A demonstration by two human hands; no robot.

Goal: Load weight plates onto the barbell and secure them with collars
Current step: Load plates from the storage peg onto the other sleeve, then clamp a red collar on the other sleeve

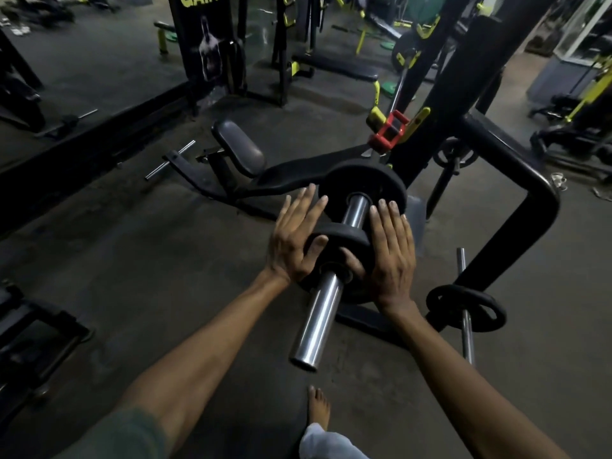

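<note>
A chrome barbell sleeve [319, 321] points toward me from the rack. A large black plate [362, 183] sits far up the sleeve. A smaller black plate [344, 238] is on the sleeve nearer me. My left hand [294, 240] lies flat against its left side, fingers straight, thumb on its face. My right hand [392, 256] lies flat against its right side, thumb tucked across the plate's front. A red collar [387, 132] sits on the bar beyond the big plate.
Behind the plates stands a black bench [238, 147] on a black frame. A spare black plate [465, 308] hangs on a peg of the curved rack arm [516, 180] at right. My bare foot [318, 409] is below the sleeve end. Other gym machines fill the background.
</note>
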